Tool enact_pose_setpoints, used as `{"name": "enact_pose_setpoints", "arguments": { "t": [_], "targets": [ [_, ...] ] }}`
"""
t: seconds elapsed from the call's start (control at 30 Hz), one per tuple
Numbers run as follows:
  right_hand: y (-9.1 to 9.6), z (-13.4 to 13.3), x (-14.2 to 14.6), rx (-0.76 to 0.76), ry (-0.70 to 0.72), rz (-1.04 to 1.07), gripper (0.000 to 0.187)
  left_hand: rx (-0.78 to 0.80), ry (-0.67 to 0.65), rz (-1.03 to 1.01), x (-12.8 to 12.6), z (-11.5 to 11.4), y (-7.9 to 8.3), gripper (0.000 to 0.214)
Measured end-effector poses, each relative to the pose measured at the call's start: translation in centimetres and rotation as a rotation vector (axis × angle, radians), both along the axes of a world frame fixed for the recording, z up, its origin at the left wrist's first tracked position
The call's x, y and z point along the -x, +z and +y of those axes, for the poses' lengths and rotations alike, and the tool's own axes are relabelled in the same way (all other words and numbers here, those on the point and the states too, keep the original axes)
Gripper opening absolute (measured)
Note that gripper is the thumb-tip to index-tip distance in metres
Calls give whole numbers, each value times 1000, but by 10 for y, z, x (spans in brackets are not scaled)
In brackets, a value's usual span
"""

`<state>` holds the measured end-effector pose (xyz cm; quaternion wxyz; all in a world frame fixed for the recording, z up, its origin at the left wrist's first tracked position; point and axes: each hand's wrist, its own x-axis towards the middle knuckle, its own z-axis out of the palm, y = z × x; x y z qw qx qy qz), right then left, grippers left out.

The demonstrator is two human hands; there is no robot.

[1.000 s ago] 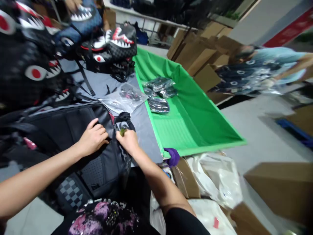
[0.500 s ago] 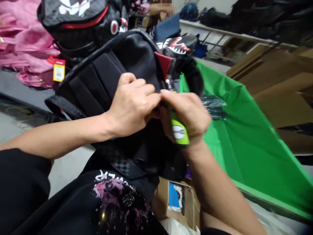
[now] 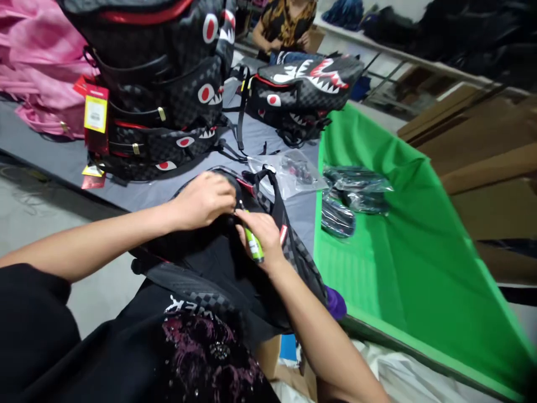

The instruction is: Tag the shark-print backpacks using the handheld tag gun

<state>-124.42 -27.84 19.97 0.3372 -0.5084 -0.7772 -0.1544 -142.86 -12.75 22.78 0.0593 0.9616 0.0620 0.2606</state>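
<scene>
A black backpack (image 3: 201,274) with a grey checkered side lies against my front, its dark inside facing up. My left hand (image 3: 205,198) is closed, its fingers pinching at the backpack's far part; the exact bit is hidden. In my right hand (image 3: 266,235), closed close beside the left, is a lime-green tool (image 3: 254,245) with a pale label and a slim metal tip. The tip points away from me, near the left fingertips. A purple piece (image 3: 335,303) pokes out at the backpack's right.
Stacked shark-face backpacks (image 3: 168,101) with tags stand on the grey table (image 3: 142,196) by pink bags (image 3: 42,61). Another shark-face backpack (image 3: 306,84) and a clear plastic bag (image 3: 289,173) lie beyond. Wrapped packs (image 3: 356,187) sit in a green bin (image 3: 419,268). A person (image 3: 287,25) works behind.
The backpack, which stood raised before me, is now lowered and laid back. Both hands have gone left and slightly down with it, the green tool still in the right one.
</scene>
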Motion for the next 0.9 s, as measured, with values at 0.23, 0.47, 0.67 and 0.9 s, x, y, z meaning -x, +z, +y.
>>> {"name": "enact_pose_setpoints", "arguments": {
  "t": [0.23, 0.47, 0.67, 0.9],
  "targets": [
    [-24, -13, 18, 8, -78, 55, 44, 90, 79, 331, -77, 41, 3, 99],
    [-12, -15, 8, 231, -101, 56, 35, -29, 39, 342, -96, 40, -20, 112],
    [-8, -7, -15, 330, -348, 306, 40, -124, 97, 418, -92, 30, -17, 121],
    [15, 5, -25, 537, -287, 285, 22, -64, 104, 423, -101, 33, -26, 96]
  ]
}}
